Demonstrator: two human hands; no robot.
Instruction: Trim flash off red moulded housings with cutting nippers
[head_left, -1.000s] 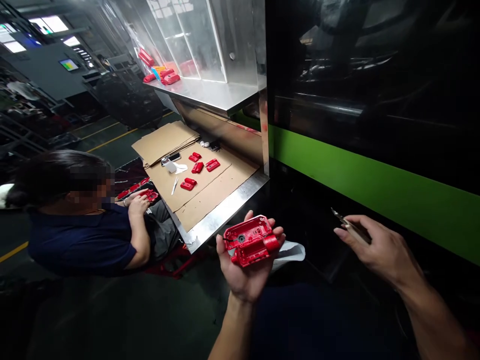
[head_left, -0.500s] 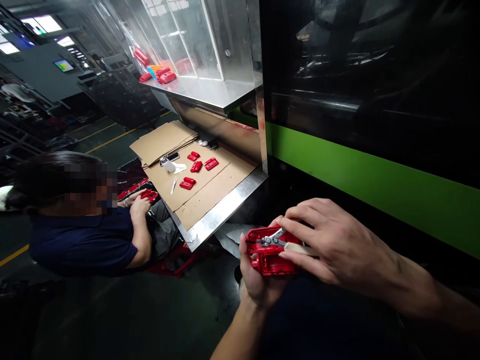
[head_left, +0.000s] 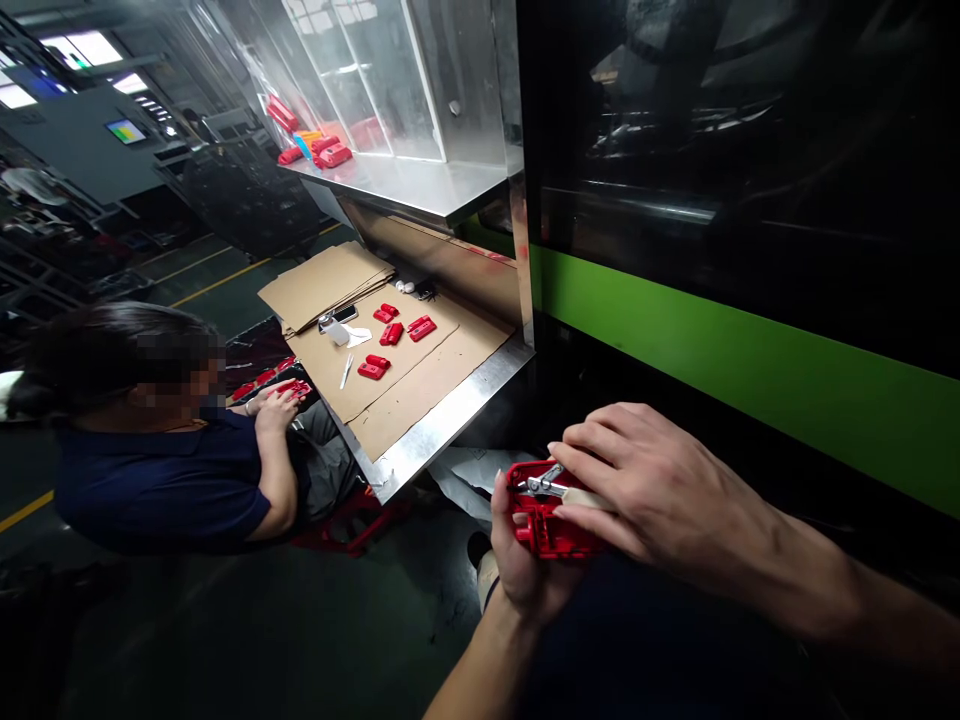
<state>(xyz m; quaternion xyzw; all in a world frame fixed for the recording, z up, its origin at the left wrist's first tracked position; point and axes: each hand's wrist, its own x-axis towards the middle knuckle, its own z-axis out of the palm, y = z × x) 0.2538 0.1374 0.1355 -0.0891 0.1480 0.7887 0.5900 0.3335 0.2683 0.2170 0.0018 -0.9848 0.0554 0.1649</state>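
Note:
My left hand (head_left: 525, 565) grips a red plastic housing (head_left: 546, 520) from below, its open ribbed side up. Over it my right hand (head_left: 660, 500) is closed on small metal cutters (head_left: 551, 484) with a pale handle. The cutter jaws touch the upper edge of the housing. Both hands are low in the view, in front of my dark lap.
A steel bench (head_left: 442, 425) covered with cardboard (head_left: 390, 385) holds several red parts (head_left: 393, 333), a knife (head_left: 346, 370) and a roll of tape. A seated person in a dark blue shirt (head_left: 161, 485) handles red parts at the left. A green-striped machine (head_left: 720, 340) fills the right.
My right hand swung in from the right and set the cutters on the housing. Both hands then sank slightly and the housing tilted toward me.

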